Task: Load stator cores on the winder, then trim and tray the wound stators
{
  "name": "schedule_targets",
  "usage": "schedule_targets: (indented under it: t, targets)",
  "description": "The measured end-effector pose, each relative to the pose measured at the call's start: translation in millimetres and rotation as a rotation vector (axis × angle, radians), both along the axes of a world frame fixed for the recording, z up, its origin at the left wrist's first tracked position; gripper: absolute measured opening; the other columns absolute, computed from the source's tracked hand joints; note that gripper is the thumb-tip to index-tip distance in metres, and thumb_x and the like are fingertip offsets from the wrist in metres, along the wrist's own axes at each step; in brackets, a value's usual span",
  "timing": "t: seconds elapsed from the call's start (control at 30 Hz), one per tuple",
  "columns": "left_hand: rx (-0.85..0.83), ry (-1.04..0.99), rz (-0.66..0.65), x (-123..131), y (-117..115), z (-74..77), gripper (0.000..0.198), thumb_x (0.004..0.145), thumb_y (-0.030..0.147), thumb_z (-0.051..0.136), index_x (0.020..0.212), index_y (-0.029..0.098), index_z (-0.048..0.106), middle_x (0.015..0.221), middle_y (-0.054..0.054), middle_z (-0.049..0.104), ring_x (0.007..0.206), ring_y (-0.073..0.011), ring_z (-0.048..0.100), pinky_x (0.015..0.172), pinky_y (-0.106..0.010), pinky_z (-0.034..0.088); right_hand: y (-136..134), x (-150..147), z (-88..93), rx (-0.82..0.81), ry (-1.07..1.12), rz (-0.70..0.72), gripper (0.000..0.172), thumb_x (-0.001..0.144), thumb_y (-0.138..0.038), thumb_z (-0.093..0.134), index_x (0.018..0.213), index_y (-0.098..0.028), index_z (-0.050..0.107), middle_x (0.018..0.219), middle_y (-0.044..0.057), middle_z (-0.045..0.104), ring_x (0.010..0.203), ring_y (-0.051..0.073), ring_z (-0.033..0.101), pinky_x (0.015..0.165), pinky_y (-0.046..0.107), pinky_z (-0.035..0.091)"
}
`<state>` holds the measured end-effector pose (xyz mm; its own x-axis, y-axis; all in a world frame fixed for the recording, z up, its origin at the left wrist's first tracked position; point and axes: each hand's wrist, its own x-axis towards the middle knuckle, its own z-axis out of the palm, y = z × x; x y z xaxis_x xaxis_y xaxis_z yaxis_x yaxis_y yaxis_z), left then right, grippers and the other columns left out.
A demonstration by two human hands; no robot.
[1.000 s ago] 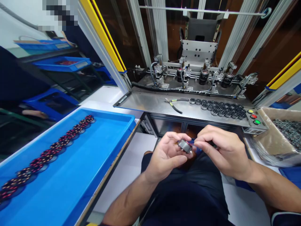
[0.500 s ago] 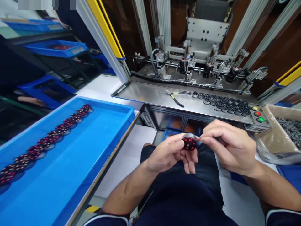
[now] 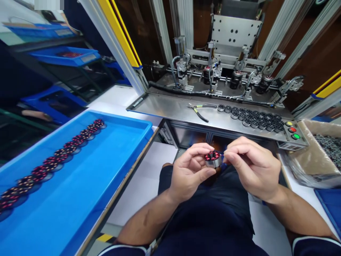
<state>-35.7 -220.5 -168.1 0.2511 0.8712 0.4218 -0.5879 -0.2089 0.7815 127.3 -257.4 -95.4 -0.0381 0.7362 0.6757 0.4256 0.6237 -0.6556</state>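
**Small Round Part With Silver Metal Rim and Red Windings [image 3: 212, 160] Sits in Worker's Bare Left Hand [image 3: 189, 170]**

The part is held in the air above the worker's lap, its red windings facing up and its metal rim toward the camera. The left hand is partly closed on it, thumb along the near side and forefinger at the far side. The bare right hand [image 3: 253, 169] is at the part's right side, thumb and forefinger drawn together at the tips (whether anything thin is pinched between them cannot be told).

Beyond the hands, on a flat silver metal shelf [image 3: 165, 106], a pair of pliers with black-and-yellow handles [image 3: 198, 106] lies open beside a dense cluster of small black round parts with metal rims [image 3: 255, 117]. At the shelf's right end is a gray control box with yellow, red and green buttons [image 3: 295, 136]; to its right, a brown carton with clear plastic about it [image 3: 315, 145] holds many dark parts.

To the left, a shallow bright-blue plastic tray [image 3: 119, 160] carries a long diagonal row of red-and-black round parts [image 3: 54, 161]. Behind the shelf stands a machine with a perforated silver plate [image 3: 236, 33] above its fixtures. At far left, a co-worker's hand [image 3: 37, 114] shows near blue plastic bins [image 3: 54, 106].
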Motion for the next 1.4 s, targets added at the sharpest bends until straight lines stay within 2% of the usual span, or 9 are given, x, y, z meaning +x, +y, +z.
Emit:
schedule_targets:
  t: [0.1,0.3,0.6,0.7,0.8,0.9,1.03,1.23,1.4]
  targets:
    - [-0.013,-0.025,0.035,-2,6,-2.9,0.031,0.073,0.023,0.089,0.099,0.02,0.072,0.112,-0.007,0.07,0.095,-0.017,0.074,0.084,-0.029,0.062,-9,-10,-7.7,-0.165,0.183,-0.041,0.016,0.092,-0.016,0.068,0.076,-0.018,0.07,0.068,0.001,0.067,0.062,0.012,0.062,0.058,0.025,0.05]
    - [-0.108,-0.017,-0.071,-8,10,-3.6,0.032,0.073,0.03,0.09,0.094,0.019,0.068,0.118,-0.01,0.073,0.097,-0.0213,0.077,0.085,-0.033,0.063,-17,-30,-34.5,-0.672,0.617,0.25,0.03,0.089,-0.037,0.074,0.068,-0.017,0.067,0.059,0.001,0.067,0.052,0.011,0.06,0.054,0.024,0.052]
    - [0.12,0.033,-0.155,-16,19,0.8,0.025,0.076,0.022,0.087,0.095,0.023,0.07,0.115,-0.007,0.077,0.107,-0.022,0.075,0.089,-0.032,0.061,-9,-25,-50.1,-0.802,0.889,0.557,0.046,0.084,-0.059,0.073,0.092,-0.014,0.077,0.087,0.009,0.073,0.076,0.018,0.069,0.07,0.031,0.058]
    - [0.242,0.094,-0.166,-18,21,2.6,0.028,0.076,0.022,0.087,0.099,0.024,0.072,0.115,-0.008,0.078,0.125,-0.0258,0.067,0.102,-0.038,0.056,-8,-26,-53.4,-0.782,0.863,0.629,0.044,0.084,-0.058,0.074,0.097,-0.015,0.075,0.087,0.008,0.071,0.077,0.018,0.066,0.075,0.033,0.057]
    - [0.243,0.207,0.052,-23,17,3.5,0.055,0.067,0.029,0.093,0.118,0.025,0.071,0.129,-0.012,0.071,0.131,-0.0282,0.06,0.11,-0.04,0.049,-6,-22,-58.6,-0.559,0.686,0.404,0.037,0.081,-0.047,0.08,0.103,-0.018,0.071,0.088,0.006,0.07,0.079,0.018,0.066,0.073,0.032,0.056]
    - [0.225,0.44,0.244,-27,6,6.6,0.062,0.062,0.037,0.095,0.118,0.022,0.073,0.119,-0.011,0.072,0.112,-0.0249,0.067,0.097,-0.031,0.053,-4,-16,-62.4,-0.11,0.305,0.045,0.035,0.078,-0.027,0.083,0.11,-0.021,0.069,0.098,0.008,0.07,0.088,0.022,0.067,0.076,0.035,0.057]
    - [0.263,0.571,0.179,-22,-4,15.8,0.052,0.071,0.043,0.089,0.116,0.021,0.074,0.101,-0.007,0.077,0.087,-0.0205,0.071,0.082,-0.029,0.056,-4,-13,-63.8,0.191,-0.018,-0.056,0.038,0.084,-0.017,0.073,0.121,-0.022,0.066,0.101,0.012,0.07,0.089,0.026,0.069,0.075,0.041,0.059]
    - [0.532,0.64,0.341,-21,4,23.3,0.042,0.076,0.032,0.087,0.114,0.021,0.073,0.1,-0.009,0.08,0.09,-0.0233,0.074,0.084,-0.034,0.058,-7,8,-48.6,-0.036,0.047,0.097,0.034,0.089,-0.019,0.062,0.123,-0.021,0.064,0.11,0.014,0.066,0.103,0.028,0.066,0.085,0.045,0.057]
    - [0.822,0.747,0.571,-24,9,22.4,0.04,0.081,0.015,0.078,0.12,0.022,0.069,0.104,-0.01,0.08,0.091,-0.0245,0.073,0.086,-0.039,0.058,-3,10,-26.6,-0.081,-0.078,0.096,0.012,0.084,-0.023,0.073,0.094,-0.02,0.067,0.085,0.005,0.065,0.078,0.02,0.061,0.071,0.036,0.052]
